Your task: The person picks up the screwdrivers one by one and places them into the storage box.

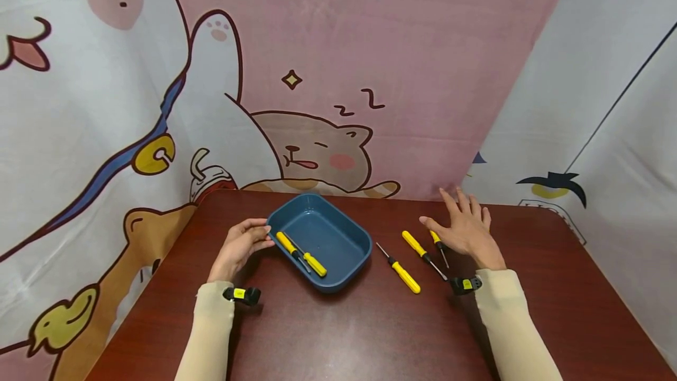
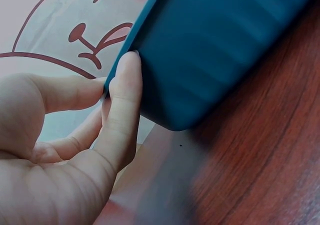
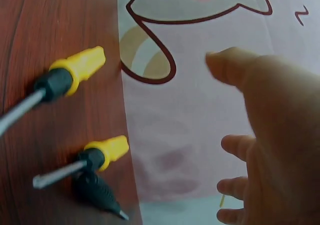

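My left hand (image 1: 240, 249) pinches the left rim of a blue rectangular basin (image 1: 338, 234) between thumb and fingers; the left wrist view shows that hand (image 2: 95, 130) on the rim. Two yellow-and-black screwdrivers lie in the basin, one along its left side (image 1: 286, 242) and a second (image 1: 315, 264) beside it. Over the table's right half hovers my right hand (image 1: 468, 231), fingers spread and holding nothing. Beneath and left of it lie a screwdriver (image 1: 436, 237) partly covered by the hand, a middle screwdriver (image 1: 414, 243) and a screwdriver nearest the basin (image 1: 404, 278).
The brown wooden table (image 1: 338, 334) meets a cartoon-printed cloth (image 1: 423, 75) at its back edge. In the right wrist view a small dark pointed object (image 3: 97, 192) lies against one screwdriver; its kind is unclear.
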Demonstrator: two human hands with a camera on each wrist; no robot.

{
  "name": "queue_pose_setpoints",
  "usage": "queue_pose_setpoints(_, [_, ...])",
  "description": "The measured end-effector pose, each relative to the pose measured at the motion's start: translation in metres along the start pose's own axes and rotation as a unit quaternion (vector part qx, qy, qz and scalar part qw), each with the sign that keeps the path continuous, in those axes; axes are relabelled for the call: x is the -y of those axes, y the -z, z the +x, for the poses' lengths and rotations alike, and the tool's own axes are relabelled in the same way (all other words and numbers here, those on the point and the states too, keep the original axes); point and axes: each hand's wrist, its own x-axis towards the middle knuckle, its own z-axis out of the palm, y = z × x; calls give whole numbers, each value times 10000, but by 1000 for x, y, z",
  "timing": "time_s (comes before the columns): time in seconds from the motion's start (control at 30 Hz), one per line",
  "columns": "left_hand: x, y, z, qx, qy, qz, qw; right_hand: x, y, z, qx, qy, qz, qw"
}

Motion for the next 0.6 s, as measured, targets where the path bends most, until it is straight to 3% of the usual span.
queue_pose_setpoints(0.23, [0, -1, 2, -57, 36, -25, 10000, -18, 5, -1, -162, -232, -73, 9996])
queue_pose_setpoints(0.6, [0, -2, 0, -71, 27, 17, 10000, -50, 17, -8, -109, -813, 232, 9964])
